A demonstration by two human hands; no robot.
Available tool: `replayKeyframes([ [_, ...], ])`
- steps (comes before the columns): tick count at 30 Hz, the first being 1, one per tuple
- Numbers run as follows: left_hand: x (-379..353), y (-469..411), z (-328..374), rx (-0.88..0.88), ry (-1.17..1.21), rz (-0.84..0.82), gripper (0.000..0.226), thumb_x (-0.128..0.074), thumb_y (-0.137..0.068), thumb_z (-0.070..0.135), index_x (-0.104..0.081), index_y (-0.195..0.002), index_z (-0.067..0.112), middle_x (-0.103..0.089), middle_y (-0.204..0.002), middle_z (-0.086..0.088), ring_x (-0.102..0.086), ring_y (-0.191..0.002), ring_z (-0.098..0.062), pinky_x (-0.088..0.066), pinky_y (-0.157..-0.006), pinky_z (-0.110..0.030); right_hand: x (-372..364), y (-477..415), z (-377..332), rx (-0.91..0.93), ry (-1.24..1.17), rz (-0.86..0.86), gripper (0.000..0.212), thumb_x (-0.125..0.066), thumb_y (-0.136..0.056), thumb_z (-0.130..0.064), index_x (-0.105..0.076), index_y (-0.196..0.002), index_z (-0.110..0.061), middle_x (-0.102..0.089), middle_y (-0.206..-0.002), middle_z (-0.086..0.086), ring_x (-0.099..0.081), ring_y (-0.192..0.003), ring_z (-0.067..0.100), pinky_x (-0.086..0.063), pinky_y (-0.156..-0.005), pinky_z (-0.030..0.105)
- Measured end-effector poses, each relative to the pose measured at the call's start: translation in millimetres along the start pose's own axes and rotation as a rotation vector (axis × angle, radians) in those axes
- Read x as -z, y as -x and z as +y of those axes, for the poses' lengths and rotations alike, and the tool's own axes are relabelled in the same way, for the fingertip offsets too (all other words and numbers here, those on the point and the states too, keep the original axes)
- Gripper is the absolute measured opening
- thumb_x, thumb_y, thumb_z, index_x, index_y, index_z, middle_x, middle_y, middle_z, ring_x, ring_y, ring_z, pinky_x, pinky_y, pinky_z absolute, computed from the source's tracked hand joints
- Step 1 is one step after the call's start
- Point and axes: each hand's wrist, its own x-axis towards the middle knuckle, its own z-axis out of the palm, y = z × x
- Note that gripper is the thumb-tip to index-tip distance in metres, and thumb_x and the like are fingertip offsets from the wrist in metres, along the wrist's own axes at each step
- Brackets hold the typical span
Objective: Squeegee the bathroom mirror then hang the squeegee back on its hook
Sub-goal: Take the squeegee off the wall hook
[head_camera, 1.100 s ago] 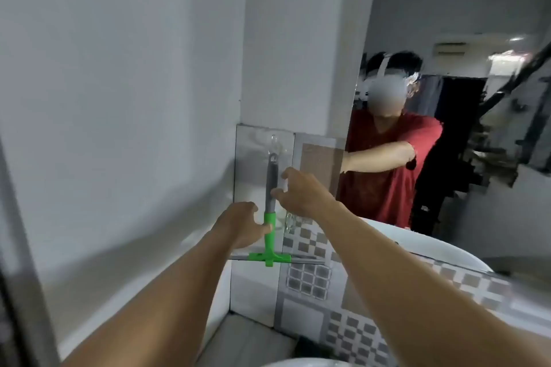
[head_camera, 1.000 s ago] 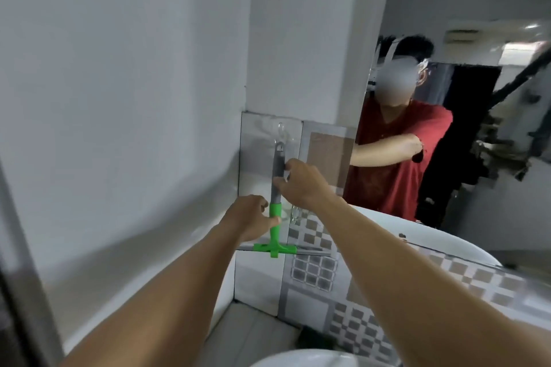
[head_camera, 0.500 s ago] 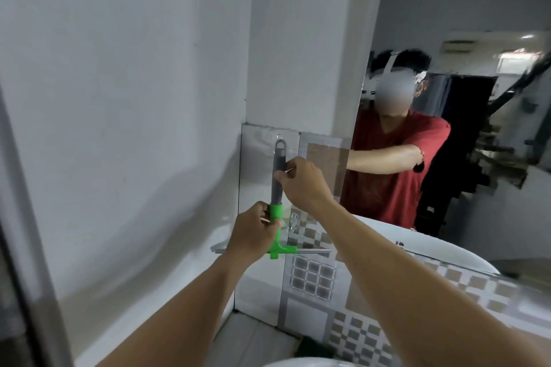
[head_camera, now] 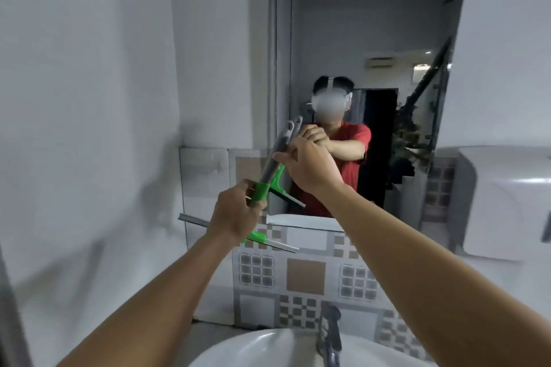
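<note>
The squeegee [head_camera: 262, 188] has a grey handle, a green neck and a long grey blade. It is off the wall and tilted, handle end up and to the right, in front of the mirror's lower left corner. My left hand [head_camera: 235, 214] grips the green neck just above the blade. My right hand [head_camera: 307, 167] holds the grey handle higher up. The mirror [head_camera: 357, 39] hangs on the white wall above the tiled band and reflects a person in a red shirt. The clear hook [head_camera: 216, 164] sits on the grey tile left of the mirror, with nothing hanging on it.
A white washbasin [head_camera: 268, 348] with a metal tap [head_camera: 329, 334] lies below my arms. Patterned grey and brown tiles [head_camera: 304, 274] run under the mirror. A white dispenser [head_camera: 504, 202] is mounted at the right. A white side wall [head_camera: 74, 128] stands close on the left.
The squeegee hung upright on the hook with both hands on it. It has come off the hook and swung right and up toward the mirror. My view has turned right and taken in the basin.
</note>
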Motion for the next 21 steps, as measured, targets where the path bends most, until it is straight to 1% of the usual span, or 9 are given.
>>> replayKeyframes([
  [2, 1, 2, 22, -0.011, -0.035, -0.089, 0.019, -0.066, -0.094, 0.026, -0.065, -0.112, 0.018, -0.072, -0.101, 0.0, -0.068, -0.088, -0.018, -0.059, -0.084, -0.041, 27, 14, 12, 0.037, 0.124, 0.068, 0.031, -0.067, -0.09, -0.044, -0.051, -0.087, -0.018, -0.053, -0.083, -0.003, -0.05, -0.08, 0.019, -0.045, -0.067, 0.037],
  [3, 2, 2, 32, -0.027, -0.071, -0.116, 0.023, -0.066, -0.095, 0.025, -0.065, -0.117, 0.017, -0.072, -0.104, -0.002, -0.068, -0.089, -0.019, -0.059, -0.085, -0.042, 37, 19, 17, 0.071, 0.171, 0.104, 0.031, -0.067, -0.09, -0.043, -0.053, -0.09, -0.016, -0.054, -0.09, 0.0, -0.05, -0.086, 0.021, -0.045, -0.071, 0.037],
  [5, 5, 1, 54, -0.077, -0.144, -0.152, 0.029, -0.067, -0.094, 0.022, -0.065, -0.122, 0.017, -0.072, -0.106, -0.004, -0.068, -0.088, -0.021, -0.06, -0.084, -0.043, 56, 31, 26, 0.135, 0.286, 0.154, 0.03, -0.064, -0.091, -0.042, -0.057, -0.104, -0.015, -0.057, -0.109, 0.008, -0.051, -0.105, 0.029, -0.046, -0.089, 0.046],
  [8, 7, -3, 84, -0.161, -0.228, -0.209, 0.032, -0.068, -0.093, 0.016, -0.065, -0.125, 0.016, -0.071, -0.101, -0.006, -0.063, -0.076, -0.019, -0.059, -0.079, -0.041, 79, 42, 40, 0.218, 0.479, 0.097, 0.028, -0.055, -0.096, -0.034, -0.058, -0.12, -0.021, -0.058, -0.125, 0.006, -0.045, -0.124, 0.032, -0.035, -0.105, 0.061],
  [10, 9, -8, 100, -0.229, -0.286, -0.231, 0.03, -0.068, -0.092, 0.014, -0.067, -0.122, 0.015, -0.067, -0.091, 0.0, -0.057, -0.068, -0.011, -0.054, -0.071, -0.034, 93, 46, 43, 0.236, 0.52, 0.002, 0.026, -0.05, -0.095, -0.024, -0.061, -0.118, -0.021, -0.064, -0.121, 0.002, -0.049, -0.124, 0.03, -0.027, -0.11, 0.064],
  [12, 12, -13, 114, -0.306, -0.336, -0.238, 0.027, -0.067, -0.09, 0.008, -0.069, -0.116, 0.014, -0.064, -0.087, 0.004, -0.055, -0.066, -0.007, -0.053, -0.068, -0.032, 103, 49, 43, 0.237, 0.511, -0.069, 0.026, -0.047, -0.093, -0.019, -0.063, -0.113, -0.023, -0.067, -0.112, -0.002, -0.06, -0.109, 0.027, -0.03, -0.107, 0.06],
  [14, 14, -21, 125, -0.377, -0.376, -0.235, 0.028, -0.065, -0.088, 0.003, -0.071, -0.112, 0.016, -0.066, -0.09, 0.003, -0.061, -0.074, -0.013, -0.058, -0.074, -0.039, 109, 50, 44, 0.254, 0.475, -0.08, 0.026, -0.049, -0.094, -0.023, -0.061, -0.117, -0.027, -0.068, -0.111, -0.003, -0.063, -0.1, 0.025, -0.042, -0.097, 0.055],
  [17, 18, -40, 132, -0.462, -0.408, -0.228, 0.027, -0.063, -0.088, 0.003, -0.072, -0.109, 0.019, -0.07, -0.096, 0.0, -0.065, -0.084, -0.019, -0.058, -0.079, -0.046, 114, 48, 49, 0.292, 0.427, -0.07, 0.031, -0.055, -0.097, -0.035, -0.051, -0.127, -0.035, -0.067, -0.117, -0.003, -0.063, -0.105, 0.024, -0.049, -0.09, 0.052],
  [21, 23, -70, 135, -0.568, -0.401, -0.19, 0.029, -0.065, -0.09, 0.004, -0.071, -0.113, 0.02, -0.073, -0.105, -0.002, -0.066, -0.093, -0.021, -0.056, -0.084, -0.047, 114, 31, 56, 0.326, 0.437, -0.013, 0.035, -0.06, -0.098, -0.029, -0.051, -0.132, -0.027, -0.065, -0.115, 0.005, -0.064, -0.101, 0.029, -0.056, -0.081, 0.049],
])
